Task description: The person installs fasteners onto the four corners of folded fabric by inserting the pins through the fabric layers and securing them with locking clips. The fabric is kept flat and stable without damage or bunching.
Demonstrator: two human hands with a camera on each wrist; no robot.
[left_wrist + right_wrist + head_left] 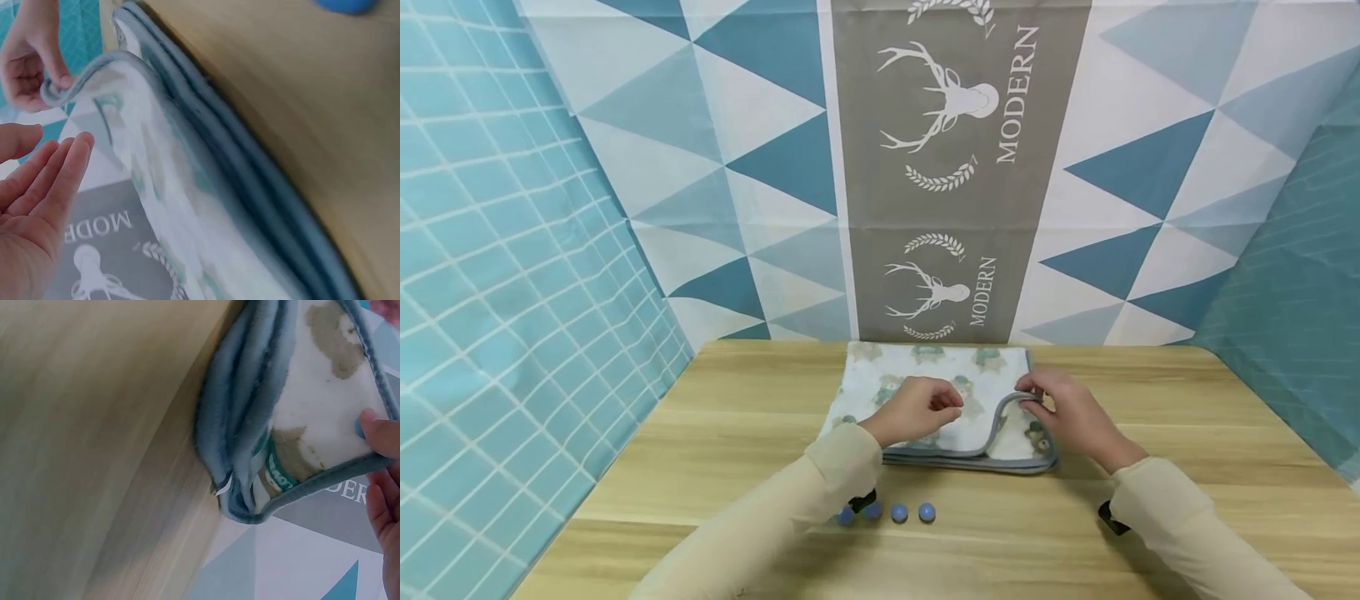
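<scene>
A folded white blanket (880, 367) printed with bears and edged in grey-blue lies at the back middle of the table. My right hand (1078, 421) pinches the top layer's corner between thumb and fingers, lifting it off the layers below. In the right wrist view, the thumb (381, 434) lies over the raised edge, with the stacked folds (244, 400) below. My left hand (917, 410) hovers over the blanket's middle and holds nothing. Its fingers (53, 181) are loosely extended beside the blanket in the left wrist view.
Several small blue balls (927, 512) sit in a row in front of the blanket, partly behind my left sleeve (775, 508). The wooden table (1120, 375) meets a patterned back wall (775, 167) and a blue tiled-look side wall (512, 292).
</scene>
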